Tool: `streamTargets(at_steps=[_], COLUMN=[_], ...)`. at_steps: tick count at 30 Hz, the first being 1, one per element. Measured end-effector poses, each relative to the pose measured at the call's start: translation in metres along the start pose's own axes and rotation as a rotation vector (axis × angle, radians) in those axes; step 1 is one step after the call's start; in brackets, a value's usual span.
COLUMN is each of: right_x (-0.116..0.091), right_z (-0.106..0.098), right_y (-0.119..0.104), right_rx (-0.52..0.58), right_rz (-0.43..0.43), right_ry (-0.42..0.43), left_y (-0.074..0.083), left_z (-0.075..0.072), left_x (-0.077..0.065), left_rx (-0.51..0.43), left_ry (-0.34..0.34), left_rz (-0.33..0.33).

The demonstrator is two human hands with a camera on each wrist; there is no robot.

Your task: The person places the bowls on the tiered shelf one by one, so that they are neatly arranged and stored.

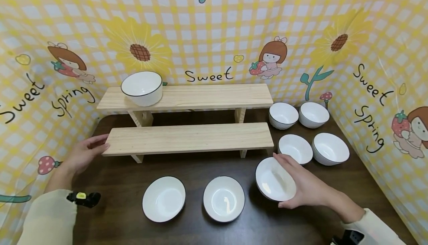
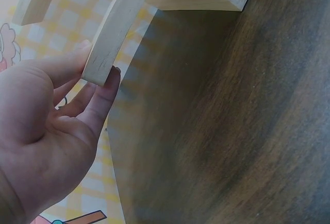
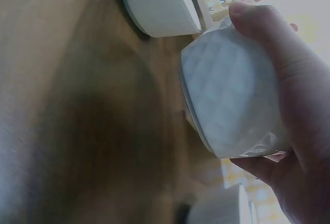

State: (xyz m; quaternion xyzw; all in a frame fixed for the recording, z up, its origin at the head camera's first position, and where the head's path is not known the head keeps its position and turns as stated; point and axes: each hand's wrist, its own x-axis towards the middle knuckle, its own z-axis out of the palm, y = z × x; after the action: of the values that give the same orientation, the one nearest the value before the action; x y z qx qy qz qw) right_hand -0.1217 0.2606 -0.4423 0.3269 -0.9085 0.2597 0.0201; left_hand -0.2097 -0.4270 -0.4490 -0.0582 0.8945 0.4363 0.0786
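My right hand holds a white dark-rimmed bowl by its side, tilted over the dark table at right front. The right wrist view shows a quilted pattern on the outside of that bowl, with the thumb pressed along it. At the left end of the lower wooden shelf, my left hand pinches the board. In the left wrist view its thumb and fingers lie on opposite faces of the board end. Two more white bowls, a left one and a middle one, stand upright in front of the shelf.
On the upper wooden shelf a white bowl stands at the left. Several white bowls stand on the table at right, among them a rear one and a nearer one. A yellow checked cloth surrounds the dark table.
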Motion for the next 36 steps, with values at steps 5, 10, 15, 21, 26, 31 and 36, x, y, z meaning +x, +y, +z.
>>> streamTargets(at_steps=[5, 10, 15, 21, 26, 31, 36], right_x=[0.006, 0.014, 0.02, 0.028, 0.038, 0.048, 0.059], right_z=[-0.013, -0.024, -0.033, -0.046, -0.056, -0.065, -0.071], right_y=[0.0, -0.002, -0.005, -0.006, -0.006, -0.007, -0.007], right_rx=[-0.014, -0.023, 0.001, 0.022, 0.014, 0.018, 0.039], right_rz=[-0.008, -0.032, -0.028, -0.012, -0.023, -0.038, -0.081], right_ry=[0.009, 0.012, 0.001, -0.015, -0.02, -0.02, -0.005], left_y=[0.0, -0.002, -0.002, -0.004, -0.002, 0.001, 0.0], left_z=[0.0, -0.001, -0.002, -0.002, -0.001, -0.001, -0.002], left_x=[0.001, 0.001, 0.002, 0.003, 0.002, 0.0, 0.001], left_rx=[0.006, 0.0, 0.0, 0.017, 0.014, 0.004, 0.013], left_ry=[-0.002, 0.002, 0.0, -0.006, -0.007, -0.013, -0.019], left_rz=[-0.005, 0.005, 0.001, -0.013, -0.016, -0.012, -0.008])
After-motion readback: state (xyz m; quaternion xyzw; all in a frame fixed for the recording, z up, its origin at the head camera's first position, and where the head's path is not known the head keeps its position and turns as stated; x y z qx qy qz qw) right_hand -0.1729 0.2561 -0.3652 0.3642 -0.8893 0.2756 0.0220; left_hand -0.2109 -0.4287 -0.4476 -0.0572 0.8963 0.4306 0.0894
